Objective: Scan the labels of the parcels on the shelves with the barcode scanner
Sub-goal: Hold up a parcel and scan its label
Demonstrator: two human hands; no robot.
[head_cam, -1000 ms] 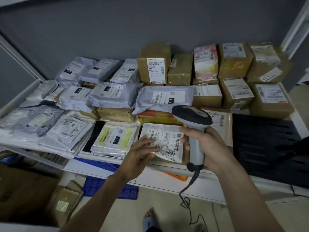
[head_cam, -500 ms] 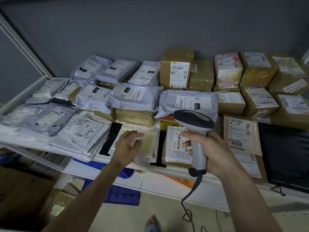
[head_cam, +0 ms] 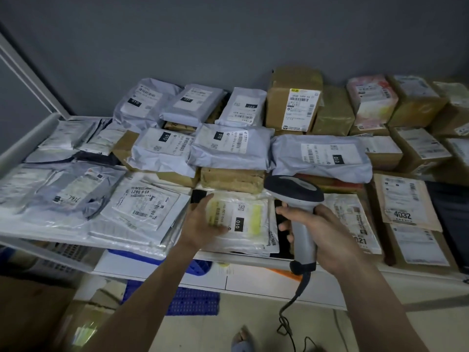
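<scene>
The left hand (head_cam: 203,224) lies flat with fingers toward one o'clock, while the right hand (head_cam: 327,237) is curled in a grip.

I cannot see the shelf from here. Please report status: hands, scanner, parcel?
Right hand grips barcode scanner. Left hand flat on yellow-marked clear parcel, front row. Scanner head above that parcel; its label in plain view.

I've got one head cam only: wide-angle, looking forward and down, close over the shelf (head_cam: 157,271) of parcels (head_cam: 229,146).
</scene>
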